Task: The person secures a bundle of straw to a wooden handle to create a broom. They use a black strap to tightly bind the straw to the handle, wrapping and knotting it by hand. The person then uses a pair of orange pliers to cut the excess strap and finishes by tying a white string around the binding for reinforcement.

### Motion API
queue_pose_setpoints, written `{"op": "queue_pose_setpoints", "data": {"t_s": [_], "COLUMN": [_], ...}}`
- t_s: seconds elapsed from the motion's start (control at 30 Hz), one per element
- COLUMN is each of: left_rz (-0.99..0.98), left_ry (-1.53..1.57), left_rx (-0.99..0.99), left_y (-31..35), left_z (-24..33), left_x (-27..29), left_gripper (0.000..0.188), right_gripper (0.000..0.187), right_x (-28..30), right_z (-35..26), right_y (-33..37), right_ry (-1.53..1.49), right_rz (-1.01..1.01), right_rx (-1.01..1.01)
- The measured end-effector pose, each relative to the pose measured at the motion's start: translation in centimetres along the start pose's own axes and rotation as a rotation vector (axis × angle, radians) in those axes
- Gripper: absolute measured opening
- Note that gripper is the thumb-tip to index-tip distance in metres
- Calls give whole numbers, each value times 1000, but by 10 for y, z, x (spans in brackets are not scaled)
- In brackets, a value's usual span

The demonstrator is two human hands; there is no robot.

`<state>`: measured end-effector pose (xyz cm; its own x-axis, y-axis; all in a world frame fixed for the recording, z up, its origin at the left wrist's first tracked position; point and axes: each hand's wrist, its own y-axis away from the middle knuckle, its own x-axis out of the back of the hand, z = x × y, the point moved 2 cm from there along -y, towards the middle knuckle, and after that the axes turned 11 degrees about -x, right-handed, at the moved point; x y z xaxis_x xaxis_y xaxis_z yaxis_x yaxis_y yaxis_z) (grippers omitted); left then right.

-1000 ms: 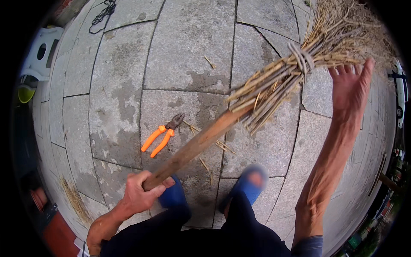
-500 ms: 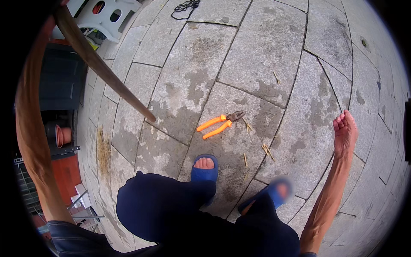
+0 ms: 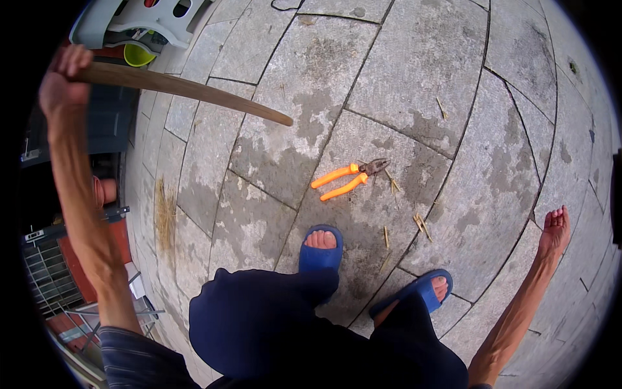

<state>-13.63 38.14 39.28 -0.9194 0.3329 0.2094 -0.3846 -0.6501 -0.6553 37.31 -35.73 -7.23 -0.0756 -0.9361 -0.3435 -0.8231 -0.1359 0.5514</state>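
Wooden handle [image 3: 194, 91] is clamped in the fingers of your left hand [image 3: 66, 81], at the upper left of your view. It slants rightward from your fist, its rounded end over the paving [image 3: 272, 175]; you cannot tell whether that end touches stone. Your right hand [image 3: 555, 232] is out at the far right, well apart from it, fingers side by side and loosely bent. Between your hands, orange-handled pliers [image 3: 370, 168] lie on the paving, grips spread, with a few straw bits [image 3: 422, 227] near them. Your blue slippers [image 3: 321, 260] stand just below. Left of them lies loose straw [image 3: 164, 217]; a green tub [image 3: 137, 56] shows just above the handle.
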Motion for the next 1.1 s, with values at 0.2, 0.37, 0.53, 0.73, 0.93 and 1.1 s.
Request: {"op": "queue_pose_setpoints", "data": {"t_s": [0.2,0.37,0.53,0.73,0.93,1.1], "left_rz": [212,129,-167,-611,-1115,-1378], "left_ry": [82,4,-328,-580,-478,-447], "left_rx": [214,219,154,37,-40,-49], "left_y": [85,82,110,197,265,276], "left_z": [-32,-2,-35,-64,-99,-107], "left_x": [-70,-105,-150,-242,-319,-403], "left_gripper": [31,34,29,18,17,17], "right_gripper": [15,12,11,9,15,18], "right_x": [-77,-129,-148,-152,-151,-130], "right_z": [34,63,51,78,71,59], "right_y": [37,63,98,156,208,189], "right_ry": [23,155,279,920,1195,1138], "right_rz": [-119,-110,-63,-160,-522,-510], "right_rx": [-46,-31,44,516,860,859]}}
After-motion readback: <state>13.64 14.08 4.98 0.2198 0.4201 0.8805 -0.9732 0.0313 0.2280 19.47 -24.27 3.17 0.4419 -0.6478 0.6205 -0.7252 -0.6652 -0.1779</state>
